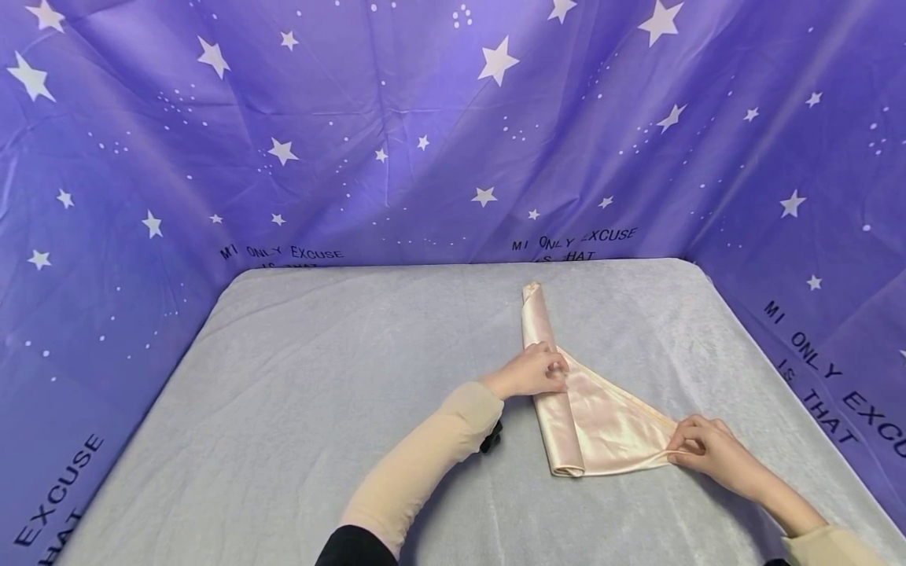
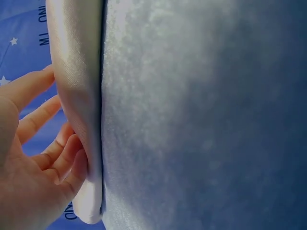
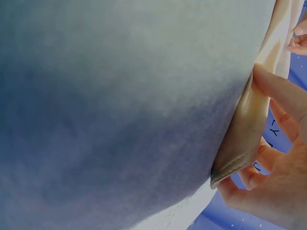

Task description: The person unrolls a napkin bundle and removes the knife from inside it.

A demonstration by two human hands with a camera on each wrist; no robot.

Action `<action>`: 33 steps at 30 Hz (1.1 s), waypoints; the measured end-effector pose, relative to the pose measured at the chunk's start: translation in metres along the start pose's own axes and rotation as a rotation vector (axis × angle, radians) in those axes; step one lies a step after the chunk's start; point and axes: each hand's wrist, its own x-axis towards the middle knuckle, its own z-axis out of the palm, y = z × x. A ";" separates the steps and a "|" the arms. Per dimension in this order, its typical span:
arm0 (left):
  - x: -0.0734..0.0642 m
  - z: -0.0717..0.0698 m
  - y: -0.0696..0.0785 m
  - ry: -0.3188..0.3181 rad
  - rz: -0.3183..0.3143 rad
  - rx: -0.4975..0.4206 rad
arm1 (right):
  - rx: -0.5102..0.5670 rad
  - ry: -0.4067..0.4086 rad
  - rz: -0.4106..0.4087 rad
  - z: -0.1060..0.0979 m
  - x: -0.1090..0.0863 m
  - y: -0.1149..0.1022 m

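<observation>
A pale pink satin cloth (image 1: 612,420) lies on the table, its left part wound into a long, narrow roll (image 1: 559,428) and its right part flat, tapering toward the right. My left hand (image 1: 534,369) rests across the middle of the roll. In the left wrist view its spread, slightly bent fingers (image 2: 41,117) touch the satin. At the tapered right end my right hand (image 1: 715,452) pinches the cloth between thumb and fingers. The right wrist view shows that thumb (image 3: 276,84) on the cloth's edge, with a stitched corner (image 3: 230,167) hanging beside the other fingers.
A grey plush cover (image 1: 318,393) spreads over the table. Purple curtains (image 1: 396,118) with white stars and black lettering stand along the back and both sides. The roll's far end points toward the table's back edge (image 1: 460,266).
</observation>
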 end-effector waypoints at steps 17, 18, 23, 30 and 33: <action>0.006 -0.001 -0.003 -0.158 -0.029 0.066 | 0.005 0.001 -0.009 0.000 0.000 0.000; 0.006 -0.001 -0.003 -0.168 -0.027 0.072 | 0.006 0.001 -0.009 0.000 0.000 0.000; 0.008 -0.002 -0.004 -0.197 -0.021 0.107 | 0.007 0.011 -0.019 0.000 0.000 0.000; 0.009 -0.004 -0.005 -0.221 -0.007 0.097 | 0.010 0.014 -0.009 0.000 0.000 -0.001; 0.009 -0.005 -0.006 -0.223 0.012 0.068 | 0.004 0.013 0.003 0.000 -0.001 -0.001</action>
